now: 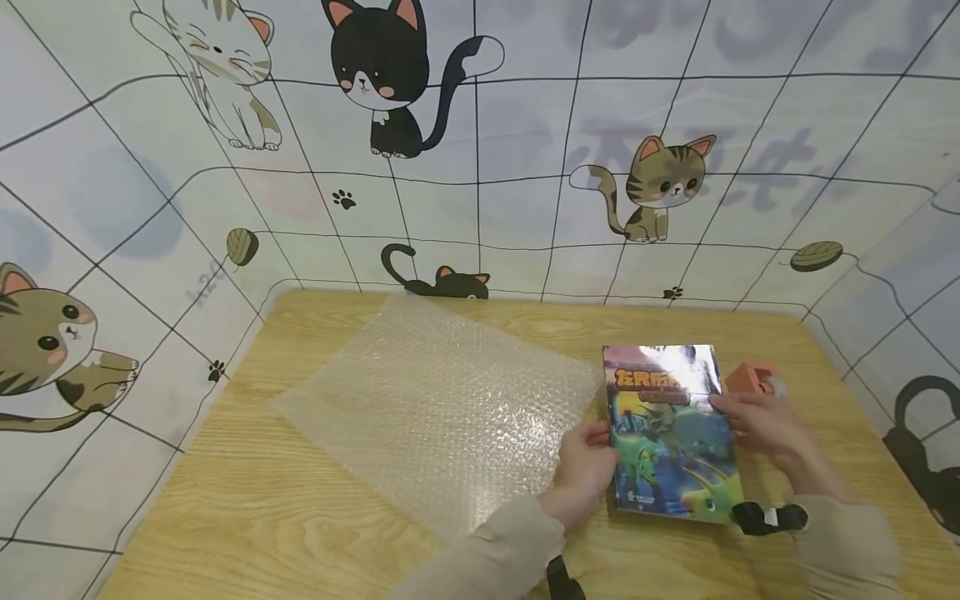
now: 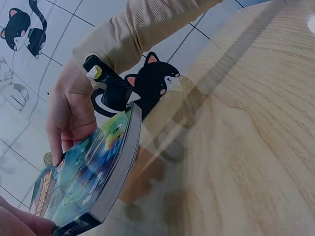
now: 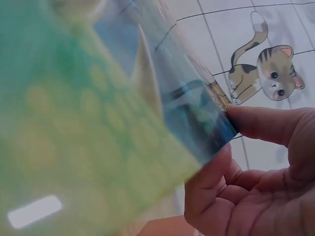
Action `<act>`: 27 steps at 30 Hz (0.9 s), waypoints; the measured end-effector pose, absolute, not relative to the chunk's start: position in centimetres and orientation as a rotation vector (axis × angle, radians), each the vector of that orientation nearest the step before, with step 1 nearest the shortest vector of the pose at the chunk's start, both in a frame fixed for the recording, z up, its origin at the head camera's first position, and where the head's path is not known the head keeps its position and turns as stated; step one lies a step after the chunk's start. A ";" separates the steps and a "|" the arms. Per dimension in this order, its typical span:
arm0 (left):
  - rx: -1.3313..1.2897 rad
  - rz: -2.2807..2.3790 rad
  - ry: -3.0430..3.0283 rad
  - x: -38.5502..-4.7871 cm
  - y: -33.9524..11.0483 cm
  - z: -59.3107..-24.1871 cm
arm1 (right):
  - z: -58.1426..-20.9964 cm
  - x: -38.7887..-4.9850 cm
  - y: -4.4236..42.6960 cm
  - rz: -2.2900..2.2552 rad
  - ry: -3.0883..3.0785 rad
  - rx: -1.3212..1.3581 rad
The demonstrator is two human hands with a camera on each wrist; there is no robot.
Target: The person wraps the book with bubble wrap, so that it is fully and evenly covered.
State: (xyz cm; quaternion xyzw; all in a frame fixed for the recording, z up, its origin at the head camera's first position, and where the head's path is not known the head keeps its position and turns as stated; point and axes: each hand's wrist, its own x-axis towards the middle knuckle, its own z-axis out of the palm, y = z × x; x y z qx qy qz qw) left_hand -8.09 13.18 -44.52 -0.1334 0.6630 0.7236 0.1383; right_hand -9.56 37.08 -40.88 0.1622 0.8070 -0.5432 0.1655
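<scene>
A thick paperback book [image 1: 671, 450] with a glossy dinosaur cover is held cover up at the right of the table. My left hand [image 1: 587, 465] grips its left edge, thumb on the cover. On the opposite edge, my right hand [image 1: 765, 423] pinches the book between thumb and curled fingers, seen close up in the right wrist view [image 3: 261, 172]. The left wrist view shows the book [image 2: 83, 177] tilted and raised off the wood, its page block facing the camera. To the left of the book lies a flat sheet of clear bubble wrap [image 1: 427, 400].
An orange-red tape dispenser [image 1: 752, 379] with a roll of tape stands just behind my right hand. The wooden table [image 1: 247, 500] is backed and flanked by a white gridded cloth [image 1: 517, 158] printed with cartoon cats.
</scene>
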 end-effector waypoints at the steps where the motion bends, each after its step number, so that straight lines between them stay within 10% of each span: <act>1: -0.378 2.094 1.908 -8.1 13.1 -44.2 | -40.6 -9.6 37.2 -1.537 2.305 0.456; 27: -0.222 2.102 1.912 -13.5 3.1 -40.3 | -38.0 -13.9 29.4 -1.562 2.372 0.107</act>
